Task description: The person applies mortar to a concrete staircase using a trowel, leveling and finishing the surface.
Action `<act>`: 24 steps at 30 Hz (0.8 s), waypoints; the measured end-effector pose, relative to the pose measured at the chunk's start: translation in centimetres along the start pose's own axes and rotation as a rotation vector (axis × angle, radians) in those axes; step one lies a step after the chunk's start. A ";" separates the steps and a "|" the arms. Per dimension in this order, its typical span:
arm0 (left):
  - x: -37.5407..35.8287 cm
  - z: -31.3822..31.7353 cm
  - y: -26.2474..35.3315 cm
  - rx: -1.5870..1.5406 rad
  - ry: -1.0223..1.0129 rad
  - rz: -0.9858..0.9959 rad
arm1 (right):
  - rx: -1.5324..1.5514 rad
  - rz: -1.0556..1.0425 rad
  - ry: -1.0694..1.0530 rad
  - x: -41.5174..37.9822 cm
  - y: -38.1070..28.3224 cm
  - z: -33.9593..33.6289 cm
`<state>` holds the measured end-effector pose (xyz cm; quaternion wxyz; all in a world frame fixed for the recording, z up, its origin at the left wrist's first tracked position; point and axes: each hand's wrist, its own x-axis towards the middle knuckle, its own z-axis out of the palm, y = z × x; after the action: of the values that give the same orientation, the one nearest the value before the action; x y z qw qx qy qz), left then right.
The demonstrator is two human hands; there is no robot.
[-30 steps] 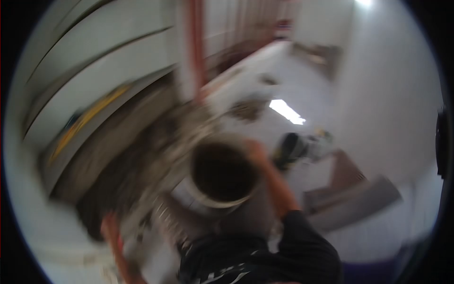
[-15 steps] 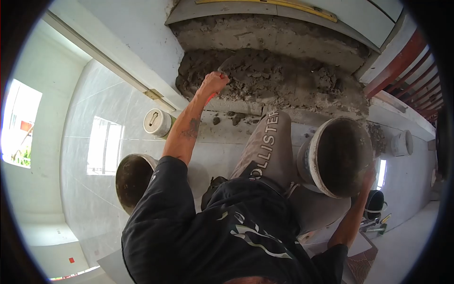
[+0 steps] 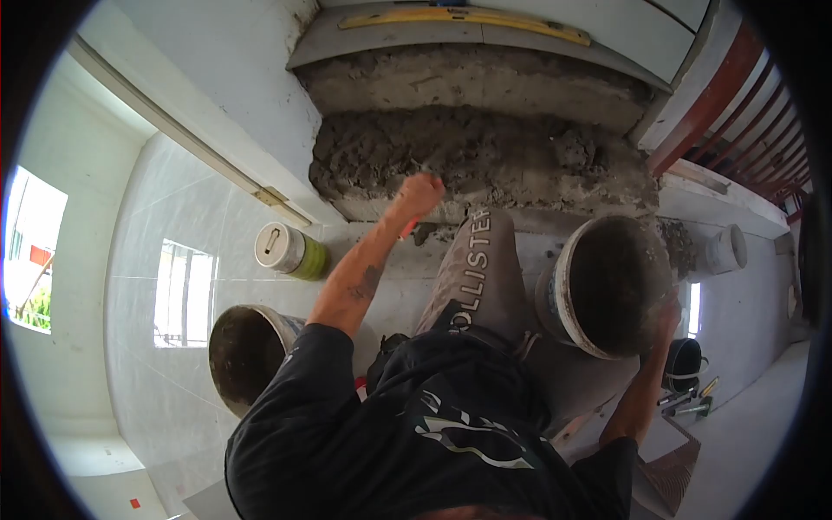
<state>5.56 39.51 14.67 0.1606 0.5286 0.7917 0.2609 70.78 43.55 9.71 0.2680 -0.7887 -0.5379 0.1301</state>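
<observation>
My left hand is closed in a fist over the front edge of the lower step. It grips what looks like a trowel; the red handle end shows below the fist, and the blade is hard to make out. Rough, wet grey mortar covers the step just beyond. On the right, my right hand holds the outer side of a mortar-stained bucket, its fingers largely hidden. The bucket is tilted by my right leg, its dark mouth turned up towards me.
A second bucket stands left of me, near a lidded green-white pail. A yellow level lies on the upper step. Right are a red railing, a small white bucket, a black bucket and a notched trowel.
My left hand has drawn back from the mortar towards me and a little right, still closed on the handle. My right hand stays on the bucket. The view has shifted slightly.
</observation>
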 end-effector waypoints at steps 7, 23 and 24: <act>-1.4 0.4 1.6 -0.040 -0.056 0.061 | 0.100 -0.009 -0.027 1.0 2.7 1.0; -4.9 -17.2 -12.7 -0.503 0.160 -0.518 | 0.052 -0.268 -0.055 2.3 6.5 2.5; -4.9 -17.3 -12.9 -0.494 0.160 -0.532 | 0.103 -0.388 -0.036 2.3 6.2 2.5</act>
<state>-11.43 26.81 21.06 0.2830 0.2275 0.8245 0.4339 75.28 44.66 4.35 0.3183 -0.6531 -0.6770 0.1173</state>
